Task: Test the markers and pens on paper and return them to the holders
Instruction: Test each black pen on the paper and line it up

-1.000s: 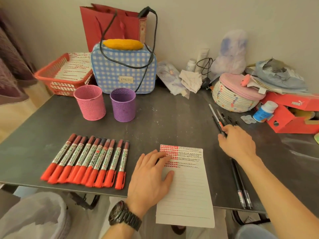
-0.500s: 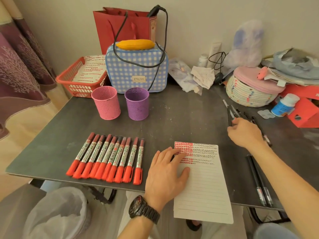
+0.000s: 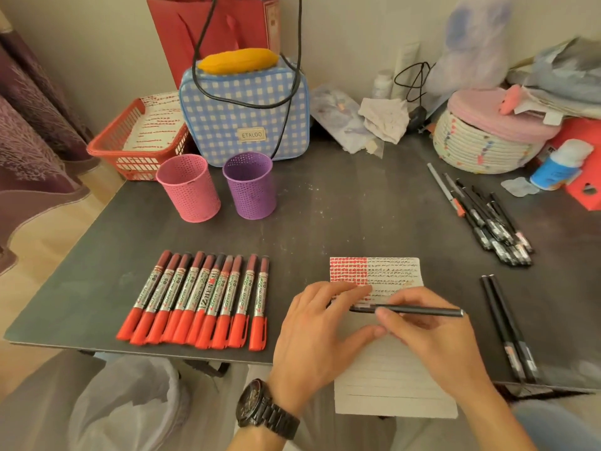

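A lined paper sheet with red and black test marks lies at the table's front edge. Over it I hold a black pen level. My right hand grips its middle, and the fingertips of my left hand close on its left end. Several red-capped markers lie in a row to the left. A pink holder and a purple holder stand behind them; I see nothing sticking out of either. More black pens are piled at the right, and two pens lie apart near the front right.
On the dark table the back is crowded: a red basket, a blue checked bag, crumpled tissue, a woven basket with a pink lid and a small bottle. A lined bin sits below the front edge.
My right hand has come back from the pen pile at the right with one black pen. My left hand has lifted off the paper and met the pen's end.
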### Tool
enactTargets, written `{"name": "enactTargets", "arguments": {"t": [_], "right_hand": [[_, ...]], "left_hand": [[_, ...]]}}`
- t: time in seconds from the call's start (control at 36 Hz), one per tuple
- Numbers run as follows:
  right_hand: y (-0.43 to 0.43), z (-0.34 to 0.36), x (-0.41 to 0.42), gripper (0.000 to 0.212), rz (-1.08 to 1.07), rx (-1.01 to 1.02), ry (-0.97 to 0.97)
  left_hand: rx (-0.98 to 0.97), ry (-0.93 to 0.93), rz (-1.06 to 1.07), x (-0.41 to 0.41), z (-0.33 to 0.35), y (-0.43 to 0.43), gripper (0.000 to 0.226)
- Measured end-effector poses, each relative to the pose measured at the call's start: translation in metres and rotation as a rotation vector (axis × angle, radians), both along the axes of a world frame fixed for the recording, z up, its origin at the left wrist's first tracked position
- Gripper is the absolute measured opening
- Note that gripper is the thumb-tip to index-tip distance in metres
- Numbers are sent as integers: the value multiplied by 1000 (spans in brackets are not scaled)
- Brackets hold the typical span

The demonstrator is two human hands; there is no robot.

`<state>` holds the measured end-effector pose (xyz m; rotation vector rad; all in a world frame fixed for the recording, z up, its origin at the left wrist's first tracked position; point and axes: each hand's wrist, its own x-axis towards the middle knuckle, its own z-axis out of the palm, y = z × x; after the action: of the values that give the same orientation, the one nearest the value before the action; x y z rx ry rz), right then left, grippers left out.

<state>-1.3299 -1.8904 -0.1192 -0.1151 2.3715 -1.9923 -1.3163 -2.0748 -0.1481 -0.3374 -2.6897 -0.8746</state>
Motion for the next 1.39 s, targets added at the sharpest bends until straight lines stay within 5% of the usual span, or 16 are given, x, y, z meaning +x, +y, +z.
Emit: {"name": "enactTargets", "arguments": {"t": [0.17,0.78,1.0,1.22,1.39], "right_hand": [[2,-3,4,10,83,5,56],[12,-1,-2,12,147,-121,5],[25,7,-11,15,-91,-575,-122],[10,17,-31,9,-184,-256,-32],[-6,6,-45,17,-175,-73,-63]], "left_hand": [[-142,71,-16,1,-2,0,33],[-57,22,11,3,2,1,61],[20,7,96,-1,-4,2,39],[17,-97,93,-6,-6,2,41],[16,-118,125,-5,-4,2,65]]}}
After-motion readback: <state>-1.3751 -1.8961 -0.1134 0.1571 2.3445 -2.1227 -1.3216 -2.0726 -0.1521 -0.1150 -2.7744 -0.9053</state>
